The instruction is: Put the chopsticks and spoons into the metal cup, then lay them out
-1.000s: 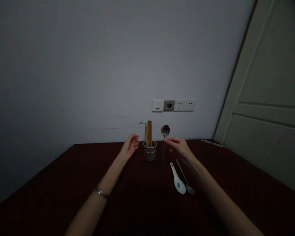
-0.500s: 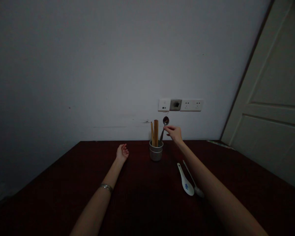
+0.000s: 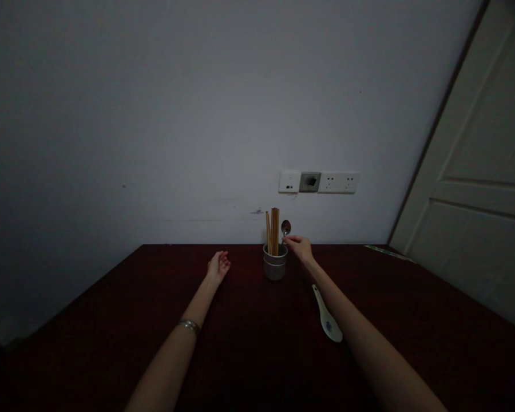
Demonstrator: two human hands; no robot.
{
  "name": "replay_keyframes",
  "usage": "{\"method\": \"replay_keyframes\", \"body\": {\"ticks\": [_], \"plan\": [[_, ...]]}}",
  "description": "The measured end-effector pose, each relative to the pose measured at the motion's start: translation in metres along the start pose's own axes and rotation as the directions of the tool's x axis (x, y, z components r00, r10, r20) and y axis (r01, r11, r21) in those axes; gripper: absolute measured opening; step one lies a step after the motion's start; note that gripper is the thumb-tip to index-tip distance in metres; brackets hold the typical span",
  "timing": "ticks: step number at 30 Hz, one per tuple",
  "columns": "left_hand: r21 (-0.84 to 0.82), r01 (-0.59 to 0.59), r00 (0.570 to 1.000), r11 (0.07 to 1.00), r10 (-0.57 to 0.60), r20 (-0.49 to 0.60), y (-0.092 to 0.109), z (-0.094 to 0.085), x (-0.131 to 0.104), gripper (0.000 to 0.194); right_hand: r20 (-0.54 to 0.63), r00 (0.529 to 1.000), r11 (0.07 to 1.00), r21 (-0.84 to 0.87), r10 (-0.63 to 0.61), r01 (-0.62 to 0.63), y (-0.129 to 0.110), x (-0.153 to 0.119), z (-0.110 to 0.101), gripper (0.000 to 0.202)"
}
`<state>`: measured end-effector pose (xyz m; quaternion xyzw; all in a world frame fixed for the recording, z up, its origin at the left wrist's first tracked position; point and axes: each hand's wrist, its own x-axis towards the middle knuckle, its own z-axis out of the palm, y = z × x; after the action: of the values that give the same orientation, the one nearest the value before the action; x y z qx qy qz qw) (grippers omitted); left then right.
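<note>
My right hand [image 3: 300,248] pinches a metal spoon [image 3: 285,227] just below its bowl. The bowl points up, and the handle goes down into a grey metal cup [image 3: 274,268]. Several wooden chopsticks [image 3: 274,232] stand upright in the same cup, left of the spoon. On the table to the left of the cup rests my left hand [image 3: 218,265], its fingers loosely bent and apart, with nothing in it. A white ceramic spoon [image 3: 328,321] with a blue mark lies beside my right forearm.
The dark red table [image 3: 249,355] reaches back to a pale wall [image 3: 197,114]. Switches and sockets [image 3: 338,182] sit on the wall above the cup. A pale panelled door [image 3: 476,206] stands at the right. A thin flat strip [image 3: 388,253] lies at the table's back right.
My right hand has lowered the metal spoon deeper into the cup. A second slim spoon beside the ceramic one is now hidden behind my right forearm. My left hand stays nearly in place.
</note>
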<state>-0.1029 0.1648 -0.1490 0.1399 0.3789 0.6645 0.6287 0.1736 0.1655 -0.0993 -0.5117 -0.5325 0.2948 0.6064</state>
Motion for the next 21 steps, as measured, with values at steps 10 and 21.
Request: {"method": "replay_keyframes", "body": {"ticks": [10, 21], "plan": [[0.015, -0.006, 1.000, 1.000, 0.007, -0.003, -0.002, 0.000, 0.001, 0.013, -0.009, 0.999, 0.999, -0.006, 0.044, -0.044, 0.015, -0.003, 0.007, 0.022], [0.034, -0.002, 1.000, 0.999, 0.002, 0.012, -0.003, 0.000, 0.002, 0.013, -0.012, 0.996, 0.996, 0.013, 0.093, -0.092, 0.016, -0.003, 0.009, 0.013]]}}
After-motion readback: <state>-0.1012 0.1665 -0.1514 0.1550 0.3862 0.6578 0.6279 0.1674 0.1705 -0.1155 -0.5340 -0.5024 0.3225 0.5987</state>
